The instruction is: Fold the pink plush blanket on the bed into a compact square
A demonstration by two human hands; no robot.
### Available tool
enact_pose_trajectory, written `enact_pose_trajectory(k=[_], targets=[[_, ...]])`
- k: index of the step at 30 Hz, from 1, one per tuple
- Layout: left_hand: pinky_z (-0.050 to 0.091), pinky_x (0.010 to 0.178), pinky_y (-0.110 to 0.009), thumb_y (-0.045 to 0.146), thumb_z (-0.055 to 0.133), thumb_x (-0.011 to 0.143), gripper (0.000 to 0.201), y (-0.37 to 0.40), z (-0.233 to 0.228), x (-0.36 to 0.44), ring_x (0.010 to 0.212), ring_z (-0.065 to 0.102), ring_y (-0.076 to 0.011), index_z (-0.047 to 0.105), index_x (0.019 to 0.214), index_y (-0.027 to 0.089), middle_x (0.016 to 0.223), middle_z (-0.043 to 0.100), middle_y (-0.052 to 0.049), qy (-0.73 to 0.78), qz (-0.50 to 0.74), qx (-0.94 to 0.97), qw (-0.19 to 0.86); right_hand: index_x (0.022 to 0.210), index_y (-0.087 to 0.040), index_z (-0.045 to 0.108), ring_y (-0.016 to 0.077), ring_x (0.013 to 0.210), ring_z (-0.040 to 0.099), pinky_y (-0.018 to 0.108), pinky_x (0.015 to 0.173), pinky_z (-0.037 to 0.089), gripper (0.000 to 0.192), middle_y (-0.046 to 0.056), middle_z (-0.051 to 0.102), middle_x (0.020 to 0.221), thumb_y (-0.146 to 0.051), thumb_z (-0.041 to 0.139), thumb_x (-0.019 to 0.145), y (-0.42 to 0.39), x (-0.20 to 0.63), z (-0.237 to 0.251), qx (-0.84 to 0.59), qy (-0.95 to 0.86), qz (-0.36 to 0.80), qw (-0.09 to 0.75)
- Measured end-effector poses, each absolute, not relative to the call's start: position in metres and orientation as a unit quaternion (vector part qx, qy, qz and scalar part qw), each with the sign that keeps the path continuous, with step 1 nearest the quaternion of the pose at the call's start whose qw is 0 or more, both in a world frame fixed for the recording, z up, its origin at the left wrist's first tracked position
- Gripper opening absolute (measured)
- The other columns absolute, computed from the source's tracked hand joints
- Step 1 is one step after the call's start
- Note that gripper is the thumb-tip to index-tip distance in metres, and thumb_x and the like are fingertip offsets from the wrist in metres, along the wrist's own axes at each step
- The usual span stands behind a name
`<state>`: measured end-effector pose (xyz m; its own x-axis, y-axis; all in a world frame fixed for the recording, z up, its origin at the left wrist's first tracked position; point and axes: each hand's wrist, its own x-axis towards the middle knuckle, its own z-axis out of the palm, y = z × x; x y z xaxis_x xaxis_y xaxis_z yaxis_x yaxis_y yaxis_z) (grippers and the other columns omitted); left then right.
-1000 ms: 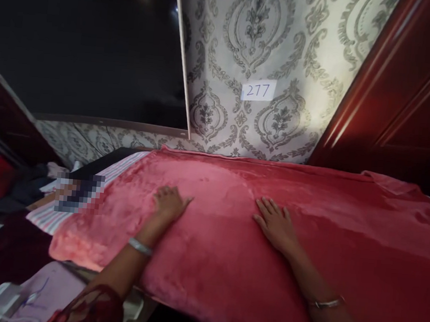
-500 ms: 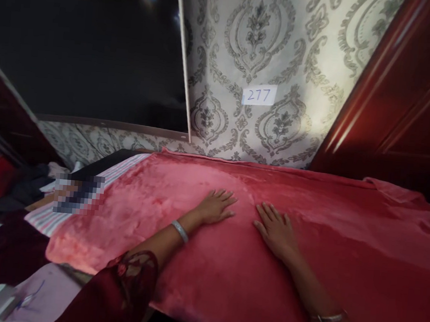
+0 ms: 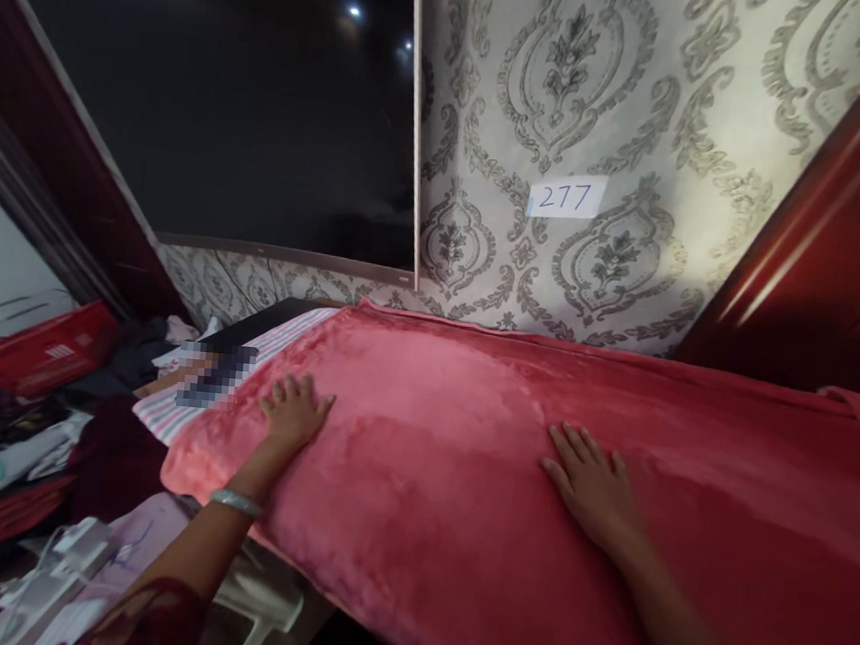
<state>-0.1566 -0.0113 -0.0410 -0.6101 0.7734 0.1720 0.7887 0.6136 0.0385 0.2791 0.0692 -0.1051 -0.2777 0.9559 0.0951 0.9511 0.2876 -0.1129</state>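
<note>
A plush red-pink blanket (image 3: 432,473) lies spread over a table-height surface in front of me. My left hand (image 3: 293,416) rests palm down on its left part, fingers spread. A pale bangle (image 3: 236,502) circles that wrist. Farther right, my right hand (image 3: 593,482) also lies palm down on the blanket, fingers apart, near the middle. Neither hand grips anything. Under the blanket's left edge, a striped cloth (image 3: 285,342) shows. The pile looks lighter in a broad patch between and beyond my hands.
A large dark screen (image 3: 268,108) hangs on the patterned wall, beside a paper marked 277 (image 3: 567,196). To the left are a red basket (image 3: 43,349), piled clothes (image 3: 109,455) and a white power strip (image 3: 74,562). A dark red wooden door or panel (image 3: 820,246) stands at right.
My left hand has slid left across the blanket, away from the right hand, to near its left edge. My right hand stays about where it was. The view has turned left.
</note>
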Motion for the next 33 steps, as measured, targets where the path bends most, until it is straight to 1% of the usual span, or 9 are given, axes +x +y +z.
enact_pose_trajectory(k=[2,5,9,14,17,21,26,29,33], targets=[[0.02,0.118,-0.063,0.051,0.035,0.099,0.069,-0.012,-0.041,-0.134,0.152,0.017,-0.0416,0.031,0.156,0.01,0.164,0.021,-0.026,-0.857,-0.058,-0.508,0.057,0.157,-0.02,0.035,0.0301,0.153,0.022,0.059,0.12,0.021,0.064,0.008,0.028,0.164,-0.047,0.028,0.1,0.068,0.279,-0.104,-0.597,-0.799,0.014,0.069],[0.016,0.122,-0.059,0.051,0.036,0.1,0.066,-0.002,-0.043,-0.09,0.155,0.012,-0.0326,0.027,0.158,0.023,0.167,0.018,-0.014,-0.717,-0.05,-0.695,-0.01,0.157,-0.019,0.035,0.0295,0.153,0.021,0.059,0.12,0.021,0.063,0.009,0.028,0.164,-0.045,0.027,0.1,0.067,0.28,-0.102,-0.597,-0.8,0.007,0.065],[0.012,0.122,-0.061,0.053,0.04,0.099,0.065,0.006,-0.05,-0.067,0.155,0.014,-0.0308,0.028,0.158,0.03,0.167,0.021,-0.007,-0.627,-0.023,-0.778,-0.046,0.157,-0.02,0.035,0.0284,0.153,0.022,0.057,0.12,0.023,0.062,0.008,0.03,0.164,-0.045,0.026,0.101,0.065,0.281,-0.101,-0.593,-0.802,0.008,0.069],[0.02,0.119,-0.064,0.051,0.036,0.099,0.067,-0.02,-0.053,-0.123,0.154,0.018,-0.0344,0.026,0.159,0.023,0.167,0.021,-0.011,-0.759,-0.011,-0.651,0.004,0.157,-0.019,0.036,0.0296,0.153,0.022,0.059,0.12,0.023,0.063,0.009,0.029,0.164,-0.046,0.027,0.1,0.066,0.281,-0.101,-0.594,-0.802,0.009,0.07],[0.028,0.114,-0.066,0.052,0.034,0.098,0.07,-0.034,-0.047,-0.157,0.15,0.024,-0.0409,0.033,0.155,0.013,0.164,0.027,-0.019,-0.841,0.009,-0.539,0.042,0.157,-0.02,0.035,0.0298,0.153,0.022,0.059,0.12,0.022,0.063,0.008,0.029,0.164,-0.047,0.027,0.1,0.067,0.28,-0.099,-0.596,-0.799,0.024,0.071],[0.023,0.118,-0.062,0.05,0.034,0.098,0.072,-0.016,-0.035,-0.142,0.152,0.022,-0.0392,0.033,0.153,0.003,0.162,0.026,-0.027,-0.837,-0.006,-0.541,0.084,0.157,-0.021,0.036,0.0293,0.153,0.021,0.057,0.121,0.019,0.062,0.009,0.028,0.165,-0.048,0.028,0.101,0.065,0.278,-0.094,-0.6,-0.795,0.041,0.079],[0.016,0.123,-0.056,0.052,0.035,0.099,0.069,0.035,-0.035,-0.038,0.155,0.012,-0.0304,0.026,0.158,0.019,0.168,0.014,-0.014,-0.607,-0.05,-0.793,-0.026,0.157,-0.022,0.035,0.0285,0.153,0.02,0.055,0.122,0.017,0.061,0.009,0.028,0.165,-0.047,0.03,0.102,0.063,0.275,-0.087,-0.607,-0.79,0.049,0.075],[0.013,0.124,-0.056,0.056,0.035,0.099,0.067,0.06,-0.043,0.017,0.155,0.013,-0.0284,0.027,0.158,0.026,0.168,0.018,-0.01,-0.477,-0.055,-0.874,-0.074,0.157,-0.023,0.034,0.028,0.153,0.021,0.056,0.121,0.017,0.06,0.009,0.027,0.165,-0.046,0.03,0.102,0.062,0.274,-0.085,-0.607,-0.79,0.048,0.073],[0.013,0.123,-0.054,0.057,0.037,0.098,0.062,0.096,-0.047,0.03,0.154,0.019,-0.0261,0.032,0.155,0.032,0.166,0.025,-0.005,-0.479,-0.01,-0.873,-0.098,0.158,-0.024,0.033,0.0271,0.153,0.021,0.055,0.122,0.018,0.06,0.008,0.026,0.165,-0.045,0.031,0.102,0.062,0.274,-0.085,-0.604,-0.791,0.049,0.081]])
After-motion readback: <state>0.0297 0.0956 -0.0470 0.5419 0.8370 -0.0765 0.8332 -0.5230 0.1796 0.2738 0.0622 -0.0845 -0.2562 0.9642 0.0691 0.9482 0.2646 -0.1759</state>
